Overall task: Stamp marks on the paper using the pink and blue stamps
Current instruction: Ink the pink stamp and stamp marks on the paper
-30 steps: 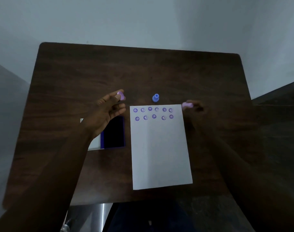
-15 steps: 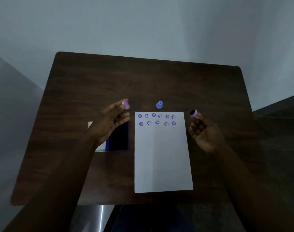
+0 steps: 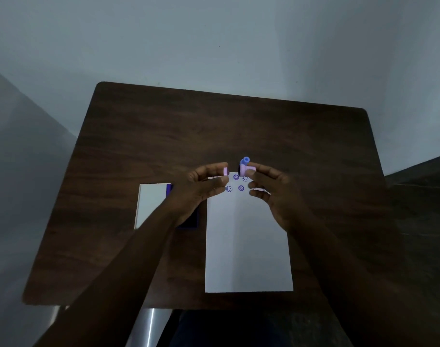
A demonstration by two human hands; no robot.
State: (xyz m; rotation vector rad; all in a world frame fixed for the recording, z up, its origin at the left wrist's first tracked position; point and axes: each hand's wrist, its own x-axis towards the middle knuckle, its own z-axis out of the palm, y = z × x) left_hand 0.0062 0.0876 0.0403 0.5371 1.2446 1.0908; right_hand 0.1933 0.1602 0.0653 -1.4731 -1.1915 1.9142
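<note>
A white sheet of paper [image 3: 247, 246] lies on the dark wooden table [image 3: 164, 136], with purple smiley marks [image 3: 235, 182] along its top edge, partly hidden by my hands. My left hand [image 3: 201, 186] pinches a small pink cap [image 3: 225, 171] above the paper's top left. My right hand [image 3: 276, 194] holds the pink stamp [image 3: 246, 169] sideways, its dark inked end facing the cap. The two pieces are close but apart. The blue stamp [image 3: 245, 160] stands upright on the table just beyond the paper, behind the pink stamp.
An open ink pad [image 3: 189, 219] with a white lid [image 3: 151, 204] lies left of the paper, partly under my left forearm. A grey wall rises behind the table's far edge.
Both hands have moved inward from the sides of the paper and now meet over its top edge, bringing the pink cap and pink stamp close together. The blue stamp has not moved.
</note>
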